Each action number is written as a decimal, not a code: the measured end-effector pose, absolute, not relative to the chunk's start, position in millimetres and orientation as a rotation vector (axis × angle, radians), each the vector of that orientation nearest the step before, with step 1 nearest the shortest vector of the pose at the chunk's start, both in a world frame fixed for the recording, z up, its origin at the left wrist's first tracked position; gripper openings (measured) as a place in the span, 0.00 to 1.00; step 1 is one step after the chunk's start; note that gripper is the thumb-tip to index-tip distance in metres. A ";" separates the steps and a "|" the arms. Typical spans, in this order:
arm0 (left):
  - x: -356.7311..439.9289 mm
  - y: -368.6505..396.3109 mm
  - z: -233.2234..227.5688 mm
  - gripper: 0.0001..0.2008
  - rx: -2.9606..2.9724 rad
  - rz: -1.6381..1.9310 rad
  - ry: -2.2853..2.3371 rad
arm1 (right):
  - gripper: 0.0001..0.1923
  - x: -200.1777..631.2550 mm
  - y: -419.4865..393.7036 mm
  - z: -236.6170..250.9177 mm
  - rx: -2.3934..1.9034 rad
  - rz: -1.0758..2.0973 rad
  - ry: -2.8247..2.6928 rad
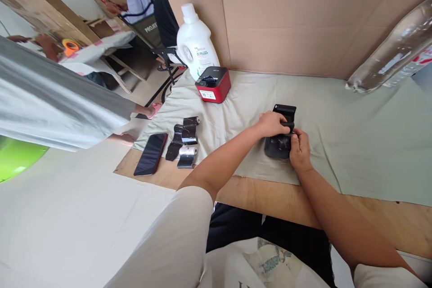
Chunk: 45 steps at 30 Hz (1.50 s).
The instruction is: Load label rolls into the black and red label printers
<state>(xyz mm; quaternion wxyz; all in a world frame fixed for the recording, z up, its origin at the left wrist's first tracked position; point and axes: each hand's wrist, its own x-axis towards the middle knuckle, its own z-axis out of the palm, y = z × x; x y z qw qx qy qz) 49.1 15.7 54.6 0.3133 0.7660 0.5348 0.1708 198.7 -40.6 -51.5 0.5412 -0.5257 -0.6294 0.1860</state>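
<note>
Black handheld device (282,137): lid raised, lying on the pale cloth (354,144) covering the table (276,198). Left hand (272,124) curled over its upper part, gripping it; right hand (299,149) pinching its right edge. Beside, left: red printer (213,84), white bottle (195,42), black paper rolls (185,141), phone (150,154). Cardboard wall (286,18) behind.

A small black printer (281,137) lies flat on the pale cloth, its lid tilted up at the far end.
</note>
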 end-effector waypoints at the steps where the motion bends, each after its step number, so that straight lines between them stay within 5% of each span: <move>1: 44.2 15.5 59.7 0.12 1.886 0.527 1.348 | 0.24 198.9 -41.2 -50.9 -1.249 0.447 -1.491; 7: -50.8 -16.8 96.3 0.15 1.822 0.329 1.068 | 0.26 198.7 -42.2 -49.2 -1.242 0.474 -1.459; 13: -144.6 -73.9 79.1 0.17 1.873 0.019 1.617 | 0.24 195.0 -40.7 -50.0 -1.240 0.473 -1.457; 20: -186.3 -123.6 55.2 0.16 1.952 0.408 1.950 | 0.25 195.4 -40.1 -52.0 -1.249 0.497 -1.445; 28: -218.8 -139.2 42.6 0.17 1.910 -0.010 2.151 | 0.26 196.4 -40.0 -51.7 -1.265 0.517 -1.448; 37: -156.1 -111.7 141.3 0.25 1.479 0.150 1.258 | 0.25 194.7 -40.1 -52.5 -1.286 0.569 -1.416; 39: -115.9 -87.7 132.3 0.27 1.509 0.259 1.163 | 0.24 194.6 -39.6 -53.8 -1.283 0.581 -1.415; 45: -5.0 -13.5 59.8 0.10 1.890 0.570 1.148 | 0.25 195.1 -40.8 -55.7 -1.256 0.634 -1.445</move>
